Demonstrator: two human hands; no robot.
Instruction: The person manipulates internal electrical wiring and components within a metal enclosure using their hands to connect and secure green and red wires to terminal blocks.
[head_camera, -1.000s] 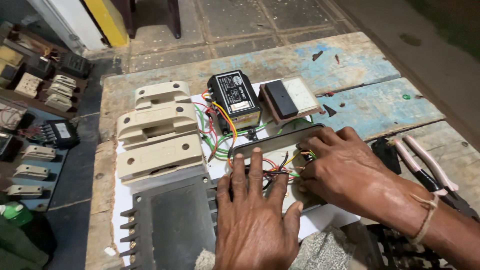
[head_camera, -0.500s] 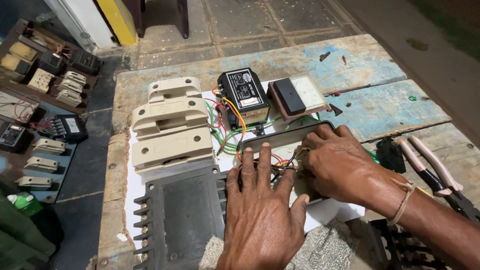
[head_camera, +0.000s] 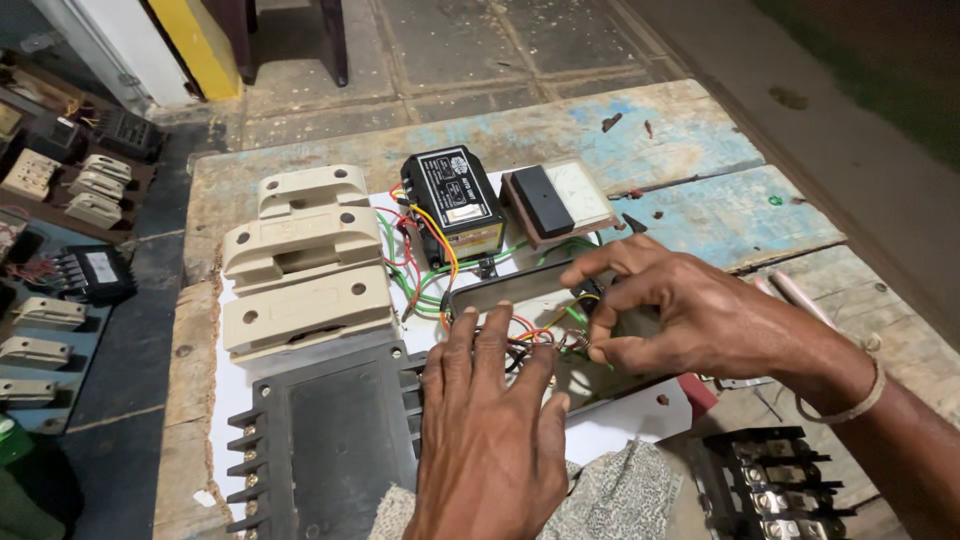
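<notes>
Both hands are working over a tangle of coloured wires (head_camera: 530, 335) lying mid-table on the white board (head_camera: 620, 425). The left hand (head_camera: 490, 430) is pressing flat beside them, holding nothing, while the right hand (head_camera: 690, 320) is pinching wire ends narrowly between thumb and fingers. Wires are already running to the black box (head_camera: 455, 200), but these loose ends are looking unfinished.
</notes>
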